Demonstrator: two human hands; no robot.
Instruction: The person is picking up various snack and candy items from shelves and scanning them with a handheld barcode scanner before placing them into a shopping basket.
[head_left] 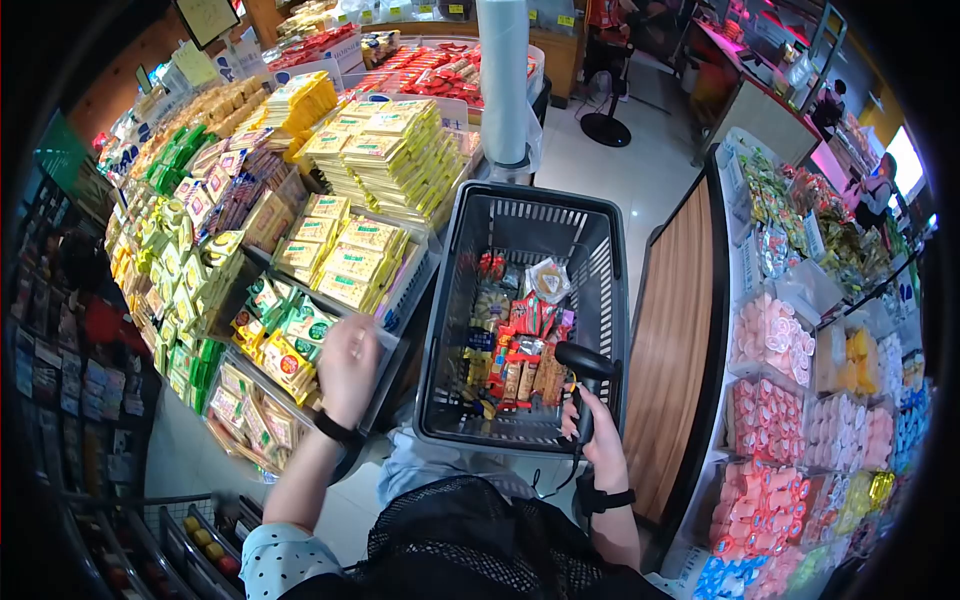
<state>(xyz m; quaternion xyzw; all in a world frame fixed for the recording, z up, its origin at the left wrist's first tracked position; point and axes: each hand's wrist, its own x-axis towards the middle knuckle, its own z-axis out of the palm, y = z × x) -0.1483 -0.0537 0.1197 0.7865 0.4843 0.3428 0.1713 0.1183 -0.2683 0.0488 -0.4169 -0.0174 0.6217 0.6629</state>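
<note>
My right hand (604,440) is closed around the handle of a black handheld barcode scanner (588,362), whose head is over the right side of a dark plastic shopping basket (585,205). Inside the basket lie several packaged snacks (525,365) in red, brown and clear wrappers. My left hand (349,368) is above the front edge of the display, beside yellow packets (284,362) and green packets (306,326). Its fingers look curled but are blurred, so whether they hold anything is hidden. Behind that hand stand stacks of flat biscuit packs (358,262).
A tiered display of wrapped snacks (185,275) fills the left. A plastic-wrapped pillar (503,80) rises behind the basket. On the right, a wooden ledge (672,340) borders bins of pink packets (768,415). Other people (877,190) are in the far right background.
</note>
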